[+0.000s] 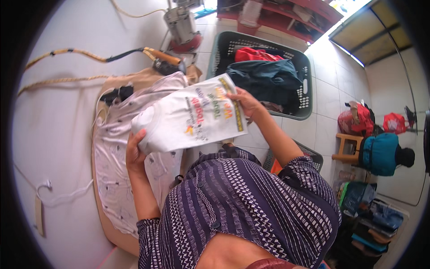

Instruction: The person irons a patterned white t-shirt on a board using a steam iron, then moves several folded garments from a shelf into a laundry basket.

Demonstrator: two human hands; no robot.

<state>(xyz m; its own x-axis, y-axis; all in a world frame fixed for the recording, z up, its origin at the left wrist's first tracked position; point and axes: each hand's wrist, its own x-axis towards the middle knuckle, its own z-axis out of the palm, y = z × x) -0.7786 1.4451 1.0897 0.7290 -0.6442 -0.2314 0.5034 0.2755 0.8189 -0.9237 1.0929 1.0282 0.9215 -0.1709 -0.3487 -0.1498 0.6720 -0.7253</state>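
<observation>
A folded white garment with coloured print [174, 124] is held up between my hands, above the near side of an ironing board. My left hand [136, 146] grips its rounded, collar-like end. At the opposite, straight edge, the fingers of my right hand [247, 102] close on the cloth. Under and beside the garment, a pale patterned cloth [117, 188] is spread over the brown ironing board [105, 223]. At the board's far end an iron [169, 64] with an orange-brown handle rests, partly hidden, its wrapped cord running left.
Beyond my right hand, a grey-green plastic laundry basket [262, 37] holds dark and red clothes. A second basket [315, 156] stands by my right elbow. A white wall [60, 127] with a hanging power strip [39, 215] borders the board. A brown stool [344, 147] is at the right.
</observation>
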